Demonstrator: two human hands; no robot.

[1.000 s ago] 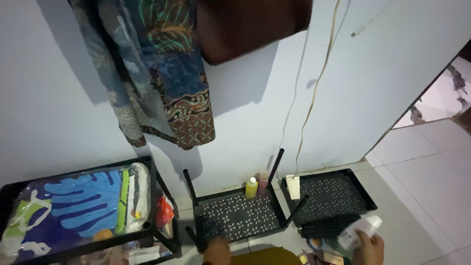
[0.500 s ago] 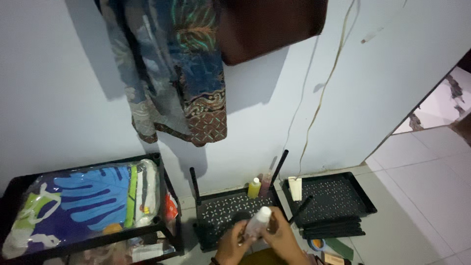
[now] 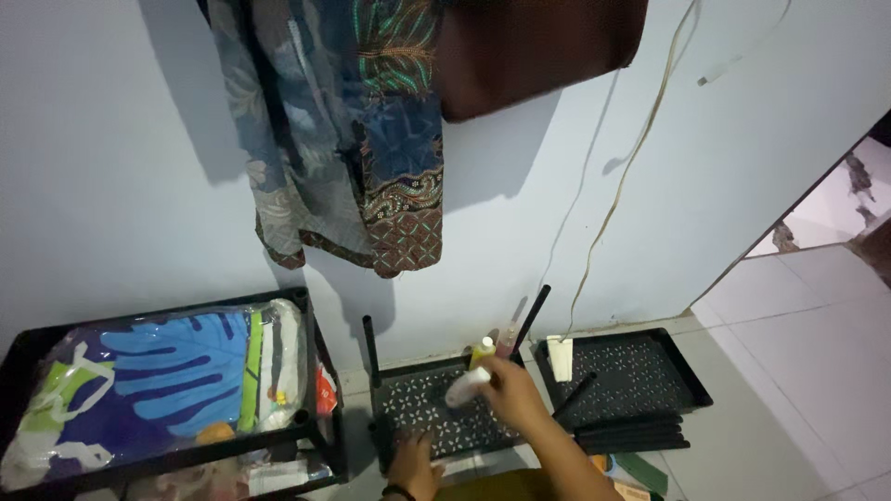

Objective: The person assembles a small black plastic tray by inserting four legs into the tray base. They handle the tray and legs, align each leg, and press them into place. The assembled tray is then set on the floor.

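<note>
The right hand (image 3: 509, 394) grips a small white plastic tube-shaped bottle (image 3: 467, 388) over the black perforated plastic shelf tray (image 3: 436, 422) that lies on the floor against the pale wall. The bottle's long axis runs slantwise, its free end pointing down and to the left toward the tray, its other end buried in the hand. The fingers (image 3: 492, 378) curl together around that upper end, so most of the bottle sticks out left of them. Just behind the bottle, at the tray's far edge, stand a small yellow bottle (image 3: 483, 352) and a pinkish one (image 3: 507, 341). The left hand (image 3: 415, 464) rests at the tray's near edge, fingers loosely spread on it, holding nothing. A second black perforated tray (image 3: 640, 376) lies right of the first.
</note>
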